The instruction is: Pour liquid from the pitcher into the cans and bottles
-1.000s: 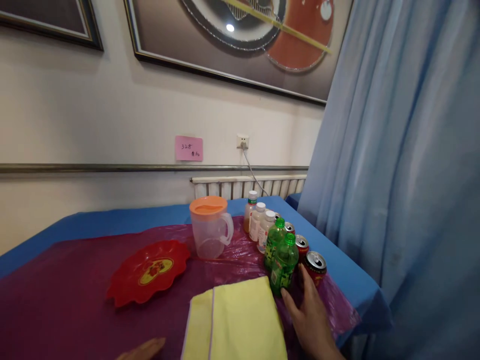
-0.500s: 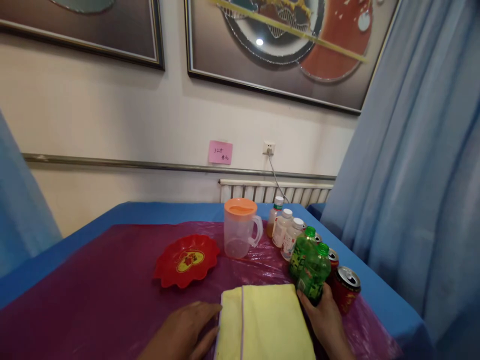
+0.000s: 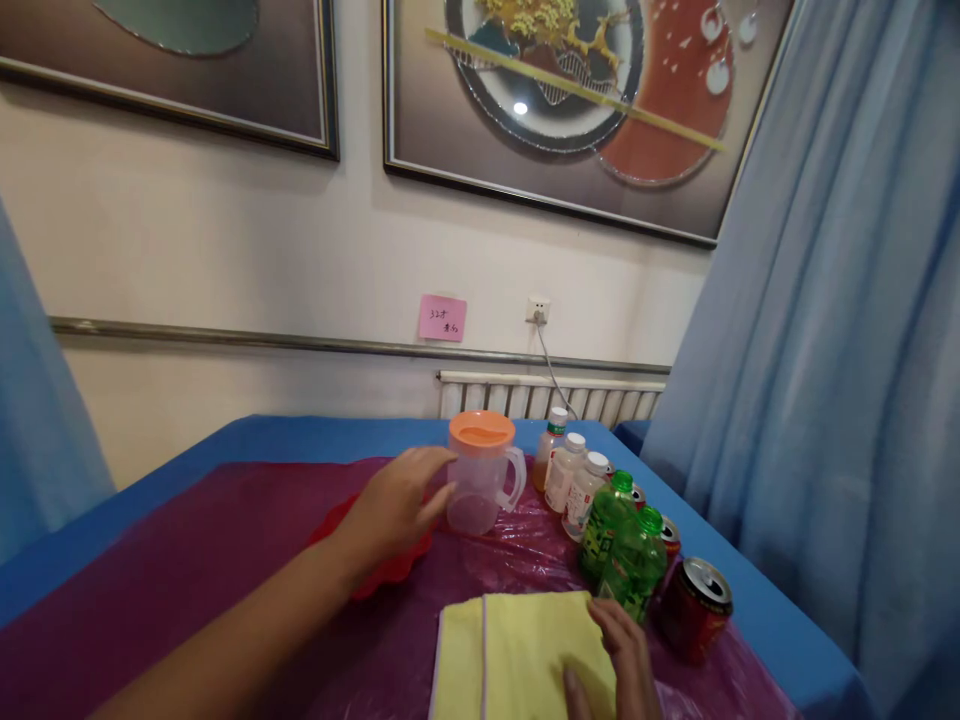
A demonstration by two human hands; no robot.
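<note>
My left hand (image 3: 401,503) is stretched out over the red scalloped plate (image 3: 397,577), its thumb and fingers apart. Its fingertips are at the left side of a clear plastic pitcher (image 3: 472,505) with an orange lid; whether they touch it I cannot tell. The hand and forearm cover most of the plate. At the lower right, my right hand (image 3: 626,655) rests at the right edge of a folded yellow cloth (image 3: 517,650), thumb and fingers apart. Just beyond the right hand stands a green plastic bottle (image 3: 632,575).
Along the table's right side stand another green bottle (image 3: 604,525), several white-capped bottles (image 3: 566,475) and several opened cans (image 3: 694,610). Purple plastic film (image 3: 180,570) covers the blue tablecloth (image 3: 292,432). A blue curtain (image 3: 840,400) hangs at the right.
My left hand has left the cloth's left edge and moved forward to the pitcher, across the plate. My right hand has shifted from beside the green bottle onto the cloth's right edge.
</note>
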